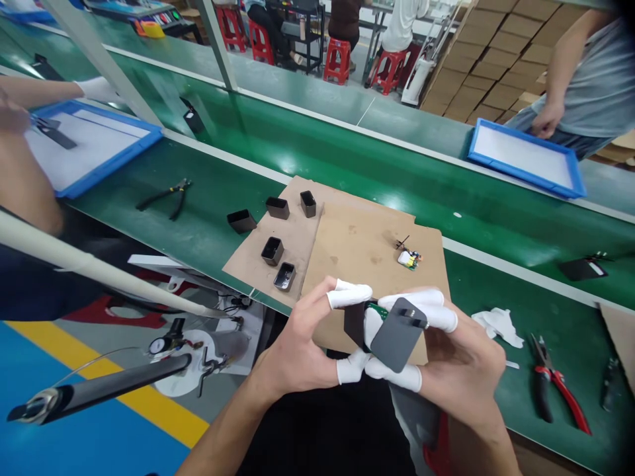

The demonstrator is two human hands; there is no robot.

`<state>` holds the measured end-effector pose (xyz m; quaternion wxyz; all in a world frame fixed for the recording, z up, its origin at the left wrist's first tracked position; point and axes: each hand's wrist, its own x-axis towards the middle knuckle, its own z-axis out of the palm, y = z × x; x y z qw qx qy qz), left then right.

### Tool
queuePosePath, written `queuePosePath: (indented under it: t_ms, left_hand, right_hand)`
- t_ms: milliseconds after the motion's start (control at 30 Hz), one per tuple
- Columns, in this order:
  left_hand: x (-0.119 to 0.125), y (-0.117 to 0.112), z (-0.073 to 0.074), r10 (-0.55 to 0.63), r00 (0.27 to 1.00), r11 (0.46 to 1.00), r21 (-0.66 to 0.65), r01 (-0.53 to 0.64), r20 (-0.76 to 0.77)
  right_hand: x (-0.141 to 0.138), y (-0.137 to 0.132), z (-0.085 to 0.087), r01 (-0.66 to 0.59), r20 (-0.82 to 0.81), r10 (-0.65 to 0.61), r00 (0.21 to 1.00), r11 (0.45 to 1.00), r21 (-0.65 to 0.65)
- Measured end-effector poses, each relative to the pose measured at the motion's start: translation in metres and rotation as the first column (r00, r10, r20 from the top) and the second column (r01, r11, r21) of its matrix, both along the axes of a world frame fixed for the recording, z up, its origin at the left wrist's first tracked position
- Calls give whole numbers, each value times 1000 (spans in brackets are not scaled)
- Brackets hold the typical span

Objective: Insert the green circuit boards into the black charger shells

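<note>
My left hand (pixel 302 344) and my right hand (pixel 459 360) meet over the near edge of a cardboard sheet (pixel 362 244), both with white finger cots on the fingertips. Together they pinch a small black plastic housing (pixel 397 334) with a green circuit board (pixel 380 309) showing at its top. The left thumb and forefinger grip its left side, the right fingers wrap its right side. On the cardboard beyond lies a small loose circuit board with coloured wires (pixel 409 258). Several empty black shells (pixel 272 250) stand on the cardboard's left part.
Black pliers (pixel 166 196) lie on the green bench at left, red-handled pliers (pixel 558 390) and a white rag (pixel 497 325) at right. Blue trays (pixel 526 158) (pixel 84 142) sit far right and far left. Other people's arms work at both trays. A white pole (pixel 99 268) crosses lower left.
</note>
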<state>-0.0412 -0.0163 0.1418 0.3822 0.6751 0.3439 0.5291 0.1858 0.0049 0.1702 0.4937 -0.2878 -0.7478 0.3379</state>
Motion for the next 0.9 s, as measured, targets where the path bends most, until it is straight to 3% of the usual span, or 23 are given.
queuePosePath:
  t_ms: [900]
  left_hand:
    - [2, -5, -5, -1, 1000, 998, -69, -1, -21]
  right_hand:
    - [1, 0, 1, 6, 70, -5, 998, 1000, -15]
